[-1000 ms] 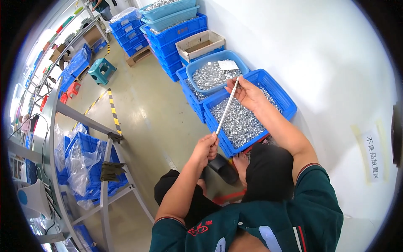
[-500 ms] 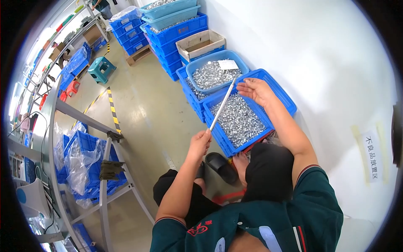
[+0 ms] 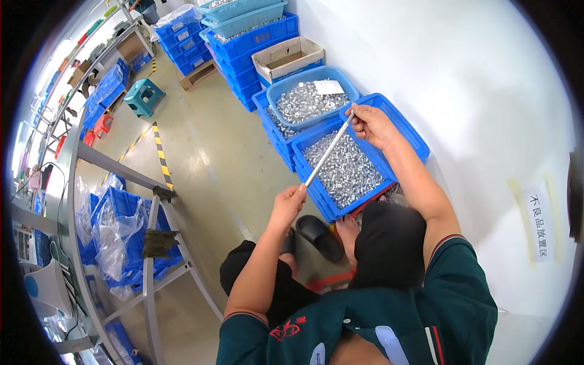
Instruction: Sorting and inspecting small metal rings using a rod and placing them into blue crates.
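I hold a long thin metal rod (image 3: 328, 151) by both ends. My left hand (image 3: 289, 204) pinches its near end and my right hand (image 3: 368, 123) grips its far end. The rod slants over a blue crate (image 3: 406, 131) filled with small shiny metal parts (image 3: 348, 170). Behind it a round blue basin (image 3: 283, 87) holds more of the same parts, with a white slip (image 3: 329, 87) lying on them. My knees and a black slipper (image 3: 320, 237) show below the crate.
Stacked blue crates (image 3: 255, 42), a cardboard box (image 3: 287, 59) and a wooden pallet (image 3: 196, 75) line the white wall. A teal stool (image 3: 143, 97) stands on the floor. At left a grey metal frame (image 3: 150, 249) holds blue crates lined with plastic bags (image 3: 115, 228).
Both hands have shifted the rod slightly; my right hand has moved up and left along the crate, and the rod now lies a little flatter.
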{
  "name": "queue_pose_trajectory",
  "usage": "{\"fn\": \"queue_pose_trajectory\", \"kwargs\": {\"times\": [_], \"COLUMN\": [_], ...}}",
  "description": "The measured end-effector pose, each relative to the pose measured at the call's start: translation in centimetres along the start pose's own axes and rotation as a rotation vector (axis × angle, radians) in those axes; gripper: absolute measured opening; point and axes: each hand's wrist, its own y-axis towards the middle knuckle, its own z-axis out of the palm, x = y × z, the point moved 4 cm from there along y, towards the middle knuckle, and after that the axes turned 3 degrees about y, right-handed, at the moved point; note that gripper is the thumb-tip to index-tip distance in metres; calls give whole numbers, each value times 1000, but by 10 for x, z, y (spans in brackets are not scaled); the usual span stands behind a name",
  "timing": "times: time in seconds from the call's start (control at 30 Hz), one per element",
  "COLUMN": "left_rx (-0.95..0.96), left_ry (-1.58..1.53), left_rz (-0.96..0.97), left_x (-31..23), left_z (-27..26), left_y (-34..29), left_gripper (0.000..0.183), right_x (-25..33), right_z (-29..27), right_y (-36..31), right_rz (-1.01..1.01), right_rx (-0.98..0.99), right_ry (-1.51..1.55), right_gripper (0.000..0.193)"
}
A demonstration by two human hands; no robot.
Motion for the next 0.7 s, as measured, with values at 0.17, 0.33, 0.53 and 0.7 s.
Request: {"fn": "queue_pose_trajectory", "kwargs": {"times": [0.17, 0.33, 0.53, 0.7], "left_rx": [35, 32, -98, -148], "left_ry": [-63, -118, -160, -141], "left_rz": [-39, -51, -88, -52], "left_x": [17, 23, 19, 22], "left_z": [-24, -27, -30, -37], "left_y": [33, 38, 42, 38], "left_gripper": [35, 33, 32, 31], "right_x": [-25, -46, -108, -177], "right_z": [16, 19, -17, -25], "right_y": [38, 47, 59, 36], "right_rz": [-208, -100, -106, -270], "right_rx": [-5, 120, 170, 166], "right_ry": [-193, -230, -1164, -1783], "right_gripper": [21, 27, 44, 54]}}
